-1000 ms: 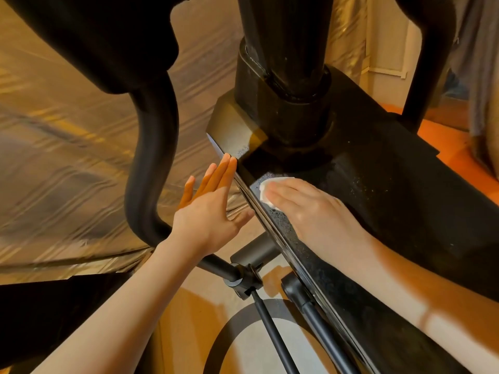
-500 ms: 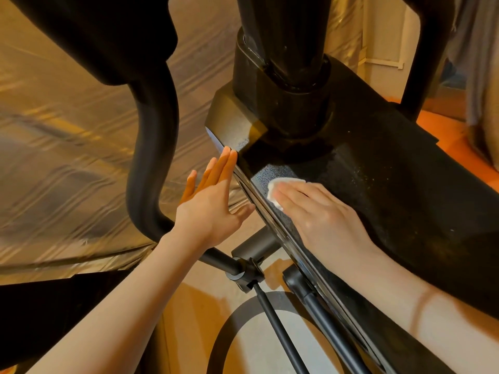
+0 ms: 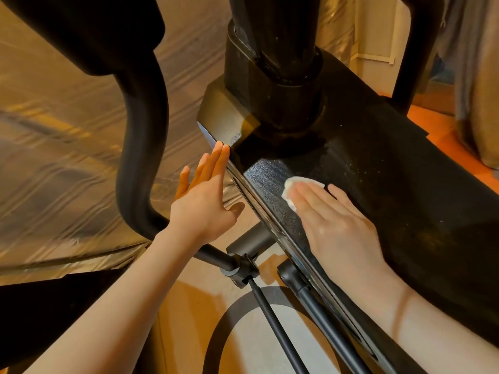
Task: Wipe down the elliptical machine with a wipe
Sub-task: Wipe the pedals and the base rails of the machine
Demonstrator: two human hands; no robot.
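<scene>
R hand (image 3: 337, 222) flat on wipe (image 3: 290, 188)

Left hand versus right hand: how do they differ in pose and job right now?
The right hand lies palm down on the machine's black housing, pressing the white wipe under its fingers; the left hand holds nothing. The left hand stands on edge beside the housing's glossy side rim, while the right hand lies flat on top. Both have straight fingers.

Wipe (image 3: 302, 184): mostly hidden beneath right hand (image 3: 337, 225). Elliptical machine (image 3: 378, 184): cut off at 12 and 3 o'clock edges. Floor at 9 o'clock: blurred.
</scene>
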